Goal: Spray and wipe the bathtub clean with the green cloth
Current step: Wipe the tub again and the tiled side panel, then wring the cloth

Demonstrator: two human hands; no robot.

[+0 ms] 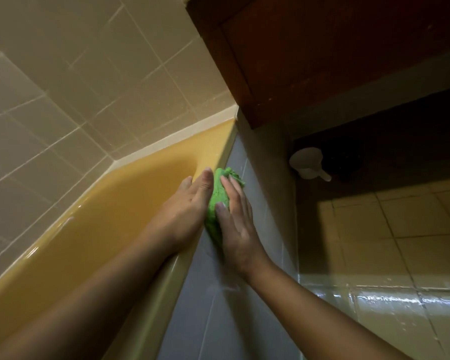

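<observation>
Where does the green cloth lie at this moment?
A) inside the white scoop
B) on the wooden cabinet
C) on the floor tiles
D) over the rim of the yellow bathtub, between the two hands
D: the green cloth sits over the bathtub rim, with the left hand against its tub side and the right hand flat on its outer side.

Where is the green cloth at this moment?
Head view, centre: the green cloth sits on the near rim of the bathtub, above the grey tiled side, between the left hand and right hand, both touching it.
</observation>
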